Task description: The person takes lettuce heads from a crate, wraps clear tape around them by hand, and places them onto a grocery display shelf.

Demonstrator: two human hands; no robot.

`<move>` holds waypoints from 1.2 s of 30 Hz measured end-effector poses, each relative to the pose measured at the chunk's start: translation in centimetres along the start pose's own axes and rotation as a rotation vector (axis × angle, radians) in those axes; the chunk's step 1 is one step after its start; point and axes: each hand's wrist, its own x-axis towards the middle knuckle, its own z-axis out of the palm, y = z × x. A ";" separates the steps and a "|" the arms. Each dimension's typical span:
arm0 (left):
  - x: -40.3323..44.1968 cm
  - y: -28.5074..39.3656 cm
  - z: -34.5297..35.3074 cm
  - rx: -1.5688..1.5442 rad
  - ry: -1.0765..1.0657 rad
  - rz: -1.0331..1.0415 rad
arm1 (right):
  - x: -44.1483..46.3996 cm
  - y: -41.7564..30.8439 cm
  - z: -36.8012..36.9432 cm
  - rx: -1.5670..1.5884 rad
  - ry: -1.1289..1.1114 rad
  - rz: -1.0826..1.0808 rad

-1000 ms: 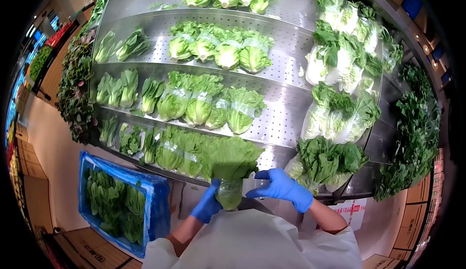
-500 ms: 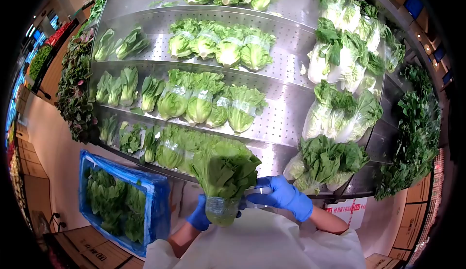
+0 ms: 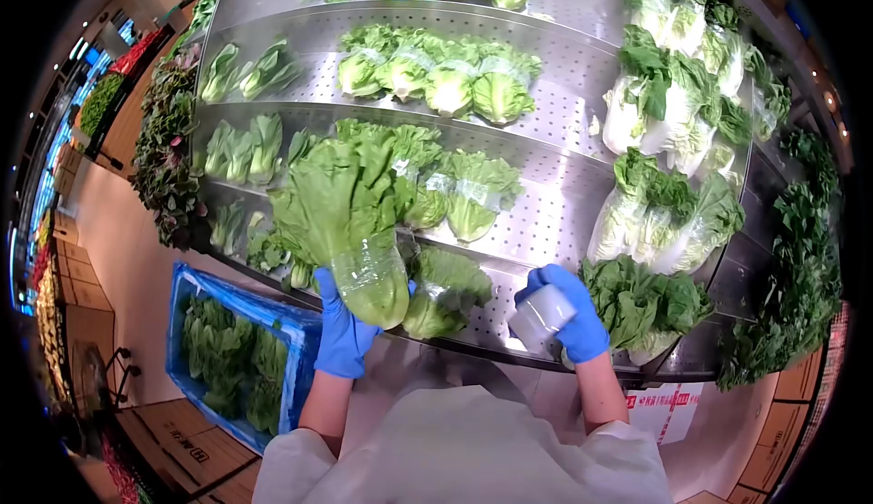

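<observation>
My left hand, in a blue glove, is closed around the base of a big leafy lettuce. A band of clear film circles its lower stalks, and the leaves tilt up and to the left in front of the lower shelves. Off to the right, my right hand, also gloved in blue, grips a roll of clear tape by its side. Between the two hands, another wrapped lettuce lies on the bottom shelf. Part of my left fingers is hidden behind the held lettuce.
Perforated metal shelves rise in tiers ahead, carrying rows of lettuces and bok choy. Napa cabbages fill the right side. At lower left stands a crate lined with blue plastic, holding greens. Cardboard boxes sit below it.
The lettuce has moved left and forward, away from my body, in my left hand. My right hand with the tape roll has drawn apart from it to the right. The view has shifted slightly.
</observation>
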 end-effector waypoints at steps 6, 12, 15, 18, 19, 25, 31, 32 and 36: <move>-0.2 -2.8 -1.9 -0.177 0.067 -0.207 | 3.1 -4.0 3.1 0.939 -0.277 0.473; -0.6 -4.9 -3.5 0.357 0.263 -0.099 | 3.5 3.1 3.6 1.308 -0.344 0.931; 1.2 -5.8 -3.6 0.219 0.387 -0.040 | 3.3 7.4 3.2 1.421 -0.262 0.969; 4.1 -5.9 -0.7 0.284 0.249 -0.090 | 2.5 9.0 2.0 1.219 -0.095 0.920; 4.9 -4.9 -0.9 0.454 0.264 -0.043 | 2.0 11.0 2.2 1.376 -0.127 0.982; 12.2 -1.1 3.8 0.816 0.288 0.039 | -2.3 15.1 0.1 0.940 0.137 0.716; 29.8 -5.0 12.4 0.877 -0.183 -0.148 | -0.2 9.7 -1.0 0.597 0.413 0.774; 33.5 -6.3 13.0 0.814 -0.244 -0.167 | -0.3 10.9 -1.4 0.580 0.416 0.774; 45.6 -12.1 14.4 0.937 -0.386 0.035 | -1.7 9.9 -1.3 0.746 0.511 0.630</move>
